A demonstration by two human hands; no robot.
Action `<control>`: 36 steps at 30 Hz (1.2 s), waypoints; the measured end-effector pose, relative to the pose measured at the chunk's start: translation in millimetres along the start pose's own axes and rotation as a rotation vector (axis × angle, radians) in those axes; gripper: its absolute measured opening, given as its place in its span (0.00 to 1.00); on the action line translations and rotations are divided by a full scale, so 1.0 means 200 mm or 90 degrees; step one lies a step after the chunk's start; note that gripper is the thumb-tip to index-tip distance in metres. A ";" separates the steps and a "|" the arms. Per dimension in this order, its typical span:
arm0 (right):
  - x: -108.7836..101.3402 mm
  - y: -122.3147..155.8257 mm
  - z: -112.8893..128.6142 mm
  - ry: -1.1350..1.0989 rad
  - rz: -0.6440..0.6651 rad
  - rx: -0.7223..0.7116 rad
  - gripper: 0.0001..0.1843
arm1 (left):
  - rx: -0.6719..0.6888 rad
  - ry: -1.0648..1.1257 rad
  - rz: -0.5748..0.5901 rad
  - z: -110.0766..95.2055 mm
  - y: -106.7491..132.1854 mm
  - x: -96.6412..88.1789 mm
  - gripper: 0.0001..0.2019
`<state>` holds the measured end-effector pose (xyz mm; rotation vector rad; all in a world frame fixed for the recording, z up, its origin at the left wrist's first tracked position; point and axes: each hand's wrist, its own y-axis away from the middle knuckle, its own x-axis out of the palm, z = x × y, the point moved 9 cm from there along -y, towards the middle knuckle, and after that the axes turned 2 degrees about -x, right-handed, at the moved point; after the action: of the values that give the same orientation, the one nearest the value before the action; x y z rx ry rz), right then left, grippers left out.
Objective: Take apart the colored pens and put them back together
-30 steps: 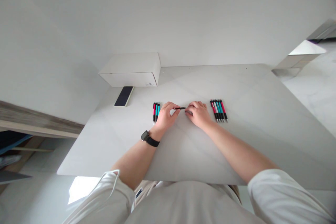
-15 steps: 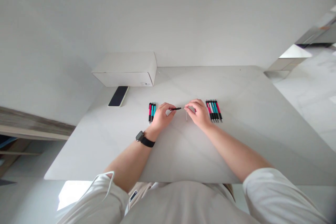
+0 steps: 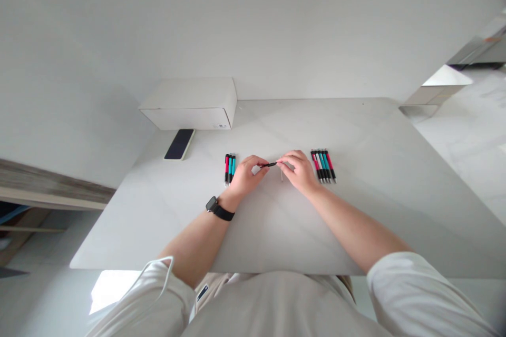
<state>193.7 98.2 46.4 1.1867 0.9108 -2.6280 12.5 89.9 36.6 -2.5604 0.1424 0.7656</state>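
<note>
Over the middle of the table, my left hand is closed in a pinch on a black pen part, held nearly level. The fingertips of my right hand pinch at its right end. What they hold there is small and mostly covered by the fingers. Beneath my right hand lies a thin pale stick, perhaps a refill, partly hidden. Beside my left hand are three pens, one red and two teal, with black grips. Several red, white and teal pens lie in a row right of my right hand.
A white box stands at the back left against the wall. In front of it lies a phone with a dark screen. The white table reaches toward my body, its front edge close to my shirt.
The gap between my hands has closed: my right fingertips now meet the end of the black pen part, where a thin light piece showed between them before. The pens have not been moved.
</note>
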 end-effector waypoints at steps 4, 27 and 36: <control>0.04 0.01 0.01 -0.019 0.029 -0.023 0.13 | -0.009 -0.019 0.009 0.02 0.00 0.01 0.06; 0.16 0.07 0.05 0.251 0.227 -0.020 0.06 | -0.011 -0.042 -0.046 0.00 -0.01 -0.04 0.05; 0.19 0.15 0.17 0.312 0.347 -0.011 0.16 | -0.013 -0.039 -0.047 0.00 -0.01 -0.04 0.05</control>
<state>155.8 59.9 21.9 1.8093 0.5469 -1.9323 6.2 90.5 42.2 -2.5428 0.0217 0.8200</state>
